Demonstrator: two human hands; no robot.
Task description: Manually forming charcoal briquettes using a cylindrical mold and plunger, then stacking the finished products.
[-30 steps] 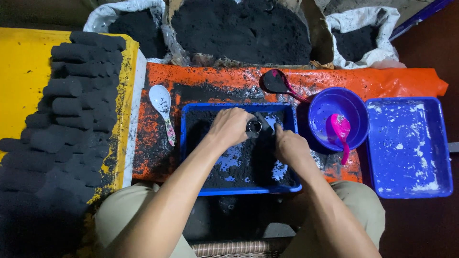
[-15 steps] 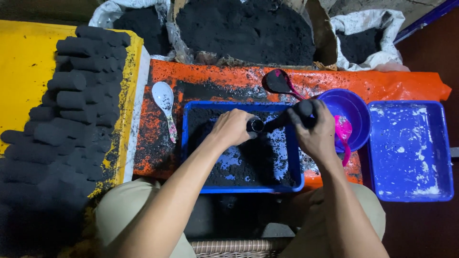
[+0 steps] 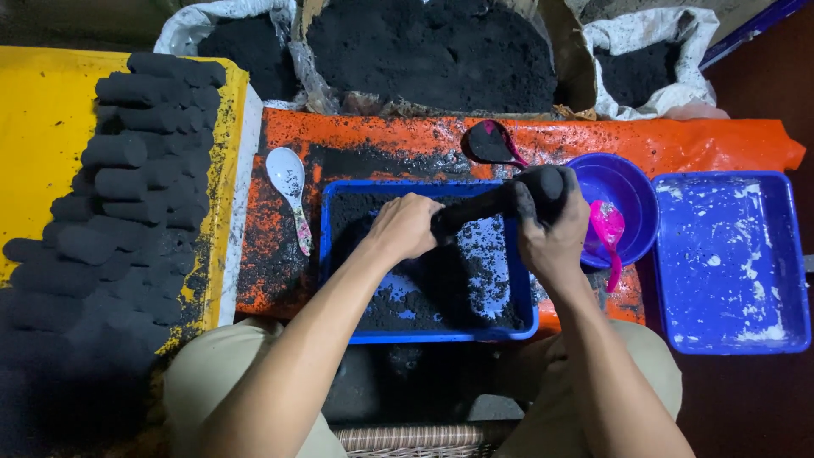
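Note:
Over the blue tray (image 3: 428,337) of black powder, both hands hold a black tube-shaped mould (image 3: 483,206) lying nearly level. My left hand (image 3: 405,226) grips its left end. My right hand (image 3: 551,225) wraps the thicker right end, near the purple bowl (image 3: 623,187). Both hands are smeared with black dust. The mould's open end is hidden inside my left fist.
Several black cylinder briquettes (image 3: 127,187) are stacked on a yellow sheet (image 3: 42,127) at left. A white spoon (image 3: 290,191) lies on the orange sheet (image 3: 678,140). A pink spoon (image 3: 607,233) rests in the purple bowl. A second blue tray (image 3: 729,263) sits right. Sacks of black powder (image 3: 432,51) stand behind.
My right hand has lifted from the tray and moved right, tipping the mould from upright toward level. My left hand stayed on its other end.

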